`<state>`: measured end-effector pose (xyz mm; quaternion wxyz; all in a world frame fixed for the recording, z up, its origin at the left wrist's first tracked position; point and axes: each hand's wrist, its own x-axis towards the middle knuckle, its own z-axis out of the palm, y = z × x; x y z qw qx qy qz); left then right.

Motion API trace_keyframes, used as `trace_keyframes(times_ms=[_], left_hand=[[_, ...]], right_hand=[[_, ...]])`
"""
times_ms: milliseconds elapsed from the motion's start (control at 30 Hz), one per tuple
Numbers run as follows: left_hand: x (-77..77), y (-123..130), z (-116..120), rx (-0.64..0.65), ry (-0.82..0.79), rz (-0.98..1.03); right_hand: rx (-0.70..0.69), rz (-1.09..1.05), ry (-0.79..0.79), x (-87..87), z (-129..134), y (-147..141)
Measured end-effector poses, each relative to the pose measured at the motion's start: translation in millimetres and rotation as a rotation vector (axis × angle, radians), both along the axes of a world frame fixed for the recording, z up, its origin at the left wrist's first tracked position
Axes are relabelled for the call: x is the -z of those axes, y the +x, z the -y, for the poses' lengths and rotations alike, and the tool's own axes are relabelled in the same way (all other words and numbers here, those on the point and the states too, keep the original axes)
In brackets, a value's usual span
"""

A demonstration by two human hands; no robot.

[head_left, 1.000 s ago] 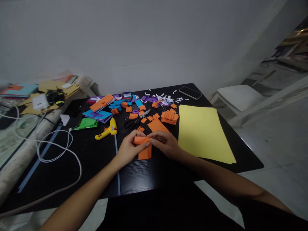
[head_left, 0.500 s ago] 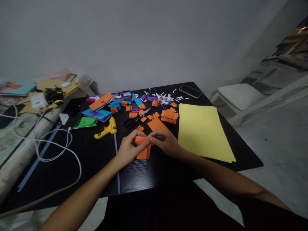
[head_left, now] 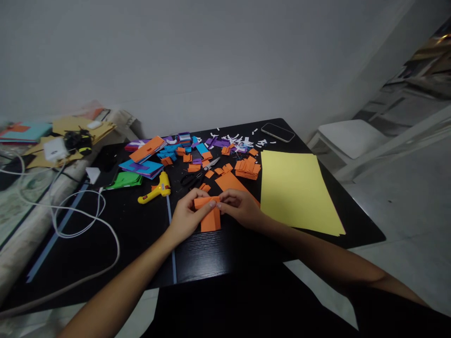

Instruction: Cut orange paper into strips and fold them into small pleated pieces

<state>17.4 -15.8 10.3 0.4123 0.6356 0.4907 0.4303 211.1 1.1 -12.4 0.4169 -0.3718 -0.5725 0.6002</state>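
Observation:
A folded piece of orange paper (head_left: 210, 222) is between my hands, just above the black table near its front edge. My left hand (head_left: 188, 213) pinches it from the left, thumb across the front of the fold. From the right, my right hand (head_left: 238, 206) grips the upper right corner between thumb and fingers. The fingers behind the paper are partly hidden. A flat orange sheet (head_left: 230, 182) lies right behind my hands. Black-handled scissors (head_left: 197, 176) rest open beyond my left hand, among small orange paper pieces (head_left: 194, 167).
A yellow glue gun (head_left: 161, 188) lies left of my hands, with green paper (head_left: 127, 179) behind it. Large yellow sheets (head_left: 296, 188) cover the table's right side. A phone (head_left: 277, 132) lies at the back. A white cable (head_left: 102, 220) loops across the left side.
The orange paper has turned slightly, and its folded top strip now faces me more squarely. My left thumb has shifted up a little along the fold. Both hands keep their hold.

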Motion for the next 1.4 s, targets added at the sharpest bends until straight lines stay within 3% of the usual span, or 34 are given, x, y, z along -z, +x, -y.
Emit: trace_keyframes(times_ms=[233,400,900,1400], left_hand=[[0.6,-5.4,-3.5,0.032,0.047,-0.017],[-2.5,-4.5,-3.9,0.061,-0.003,0.001],[-2.4,-2.1,-1.7,0.022,-0.064,0.063],[-6.6,-4.6,-6.0,0.065,-0.101,0.114]], right_hand=[[-0.019,0.028,0.086,0.0,1.8,-0.2],[-0.012,0.04,0.146,1.0,4.2,-1.4],[0.079,0.001,0.061,7.6,3.5,-2.6],[0.132,0.07,0.217,-6.1,5.3,3.7]])
